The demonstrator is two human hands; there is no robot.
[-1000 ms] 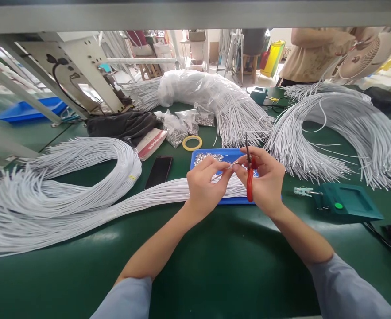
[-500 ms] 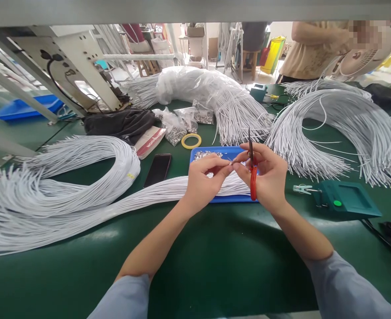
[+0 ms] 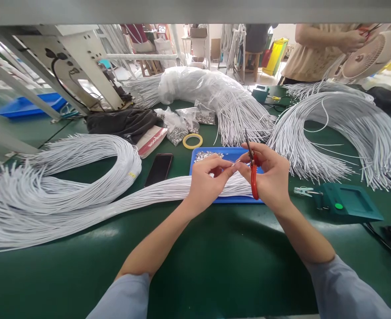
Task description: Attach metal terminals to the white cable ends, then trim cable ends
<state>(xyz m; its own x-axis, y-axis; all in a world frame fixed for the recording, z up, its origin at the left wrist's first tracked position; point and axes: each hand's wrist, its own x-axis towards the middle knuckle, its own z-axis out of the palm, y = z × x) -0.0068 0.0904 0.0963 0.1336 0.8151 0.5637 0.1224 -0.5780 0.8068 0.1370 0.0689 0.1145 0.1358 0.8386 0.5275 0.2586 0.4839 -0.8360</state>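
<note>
Over a blue tray (image 3: pixel 238 200), my left hand (image 3: pixel 208 179) is closed in a pinch, its fingertips meeting those of my right hand (image 3: pixel 269 177). What the left fingertips hold is too small to make out. Red-handled scissors (image 3: pixel 254 181) hang in my right hand, blades pointing up and away, while its thumb and finger also pinch at the meeting point. Small metal pieces (image 3: pixel 208 156) lie in the tray's back left part. A bundle of white cables (image 3: pixel 155 189) runs from the left under my left hand into the tray.
Coiled white cables (image 3: pixel 125 155) lie left, more (image 3: pixel 344 106) right. Around the tray are a phone (image 3: pixel 159 169), yellow tape roll (image 3: pixel 192 141), bags of metal parts (image 3: pixel 175 126) and a green device (image 3: pixel 351 201). A person (image 3: pixel 315 48) stands behind, near a fan (image 3: pixel 364 55).
The scissors have tilted, their blade tips leaning further left. Both hands have shifted slightly right in the view, still meeting at the fingertips. The person behind shows a red-handled tool.
</note>
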